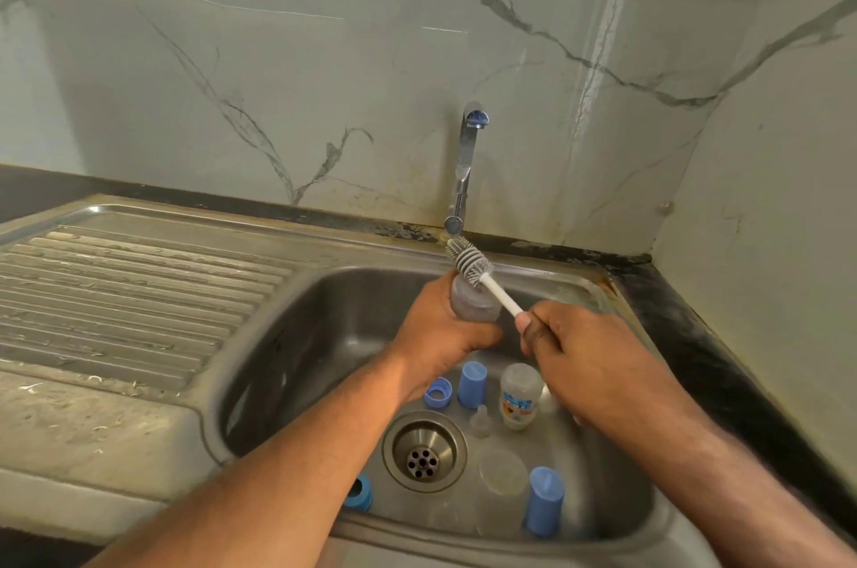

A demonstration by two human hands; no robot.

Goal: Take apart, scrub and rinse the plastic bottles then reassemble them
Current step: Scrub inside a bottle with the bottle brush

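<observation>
My left hand (pixel 433 331) grips a clear plastic bottle (pixel 473 300) upright over the sink. My right hand (pixel 579 349) holds the white handle of a grey bottle brush (pixel 466 259), whose bristled head sits just above the bottle's mouth. Down in the basin lie a second clear bottle with a printed label (pixel 519 400), a clear teat (pixel 481 421), a blue screw ring (pixel 438 392), two blue caps (pixel 472 383) (pixel 543 500), another blue ring (pixel 359 493) and a clear cup-shaped part (pixel 503 472).
The steel sink (pixel 324 321) has a round drain (pixel 423 451) at its middle. A ribbed draining board (pixel 125 303) lies to the left. A chrome tap (pixel 466 164) stands at the back against the marble wall; no water shows. A dark counter edge (pixel 714 349) runs along the right.
</observation>
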